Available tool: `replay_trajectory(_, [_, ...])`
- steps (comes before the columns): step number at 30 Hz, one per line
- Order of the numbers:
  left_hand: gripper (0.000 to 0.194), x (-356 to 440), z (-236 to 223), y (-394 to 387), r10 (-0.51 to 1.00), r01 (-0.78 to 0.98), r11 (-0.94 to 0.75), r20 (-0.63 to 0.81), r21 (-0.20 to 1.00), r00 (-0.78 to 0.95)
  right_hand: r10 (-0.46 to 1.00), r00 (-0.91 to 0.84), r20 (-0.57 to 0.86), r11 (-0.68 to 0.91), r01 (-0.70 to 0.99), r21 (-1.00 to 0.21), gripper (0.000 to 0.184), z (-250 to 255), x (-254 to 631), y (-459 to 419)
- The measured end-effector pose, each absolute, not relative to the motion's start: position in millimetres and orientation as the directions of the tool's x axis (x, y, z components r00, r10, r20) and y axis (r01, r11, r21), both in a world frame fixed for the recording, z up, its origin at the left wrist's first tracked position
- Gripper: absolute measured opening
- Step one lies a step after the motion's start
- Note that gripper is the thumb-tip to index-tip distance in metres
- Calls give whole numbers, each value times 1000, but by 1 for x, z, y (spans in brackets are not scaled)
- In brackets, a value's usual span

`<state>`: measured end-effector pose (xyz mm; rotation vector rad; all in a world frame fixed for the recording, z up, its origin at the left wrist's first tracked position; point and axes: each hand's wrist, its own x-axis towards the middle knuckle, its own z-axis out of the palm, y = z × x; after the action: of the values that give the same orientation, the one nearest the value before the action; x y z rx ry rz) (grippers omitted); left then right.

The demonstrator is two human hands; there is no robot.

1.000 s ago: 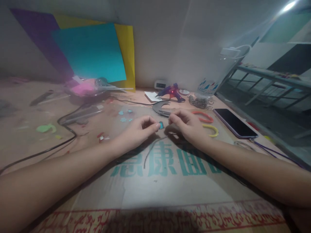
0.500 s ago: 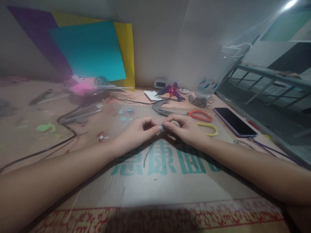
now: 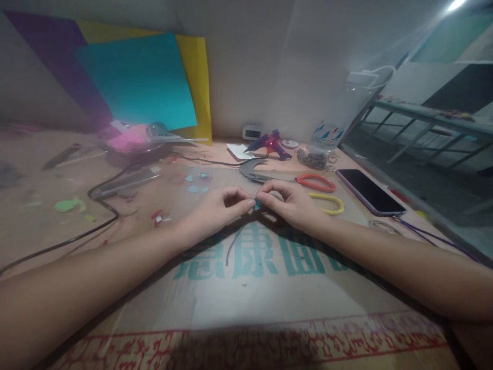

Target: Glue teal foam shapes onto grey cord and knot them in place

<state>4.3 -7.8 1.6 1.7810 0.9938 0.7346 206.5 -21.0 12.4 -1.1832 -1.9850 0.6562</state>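
Note:
A small blue piece (image 3: 258, 203), its kind too small to make out, is pinched between the fingertips of both hands above the printed board. My left hand (image 3: 231, 204) grips it from the left, thumb and forefinger pressed together. From the right, my right hand (image 3: 287, 202) holds its other side in a like pinch. Below the hands a thin grey cord (image 3: 232, 244) trails onto the board; its upper end is hidden. Behind the right hand lie scissors with one red and one yellow handle (image 3: 330, 204). Several light-blue paper bits (image 3: 192, 189) are scattered left of the hands.
A hot glue gun (image 3: 270, 145) with a red light lies at the back, beside a small white digital clock (image 3: 252, 132). To the right are a phone (image 3: 370, 192) and a clear plastic cup (image 3: 327, 136). A black cable (image 3: 92, 192) winds across the left side.
My right hand has moved left and closed on the blue piece that my left hand held alone. Over the last half second the hands have hardly moved; the view has shifted slightly.

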Motion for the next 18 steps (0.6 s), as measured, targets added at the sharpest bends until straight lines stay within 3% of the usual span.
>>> replay_trajectory(10, [23,5,3,-5,879,278,-295,146,914,453,836,-376,399,547,527,-650,24,29,212,-18])
replay_trajectory(13, [25,3,3,-1,912,283,-218,91,934,400,837,-400,374,544,683,-487,25,58,232,-11])
replay_trajectory(18, [26,2,3,3,926,236,-181,86,955,367,921,-373,112,383,920,-85,34,75,282,7])
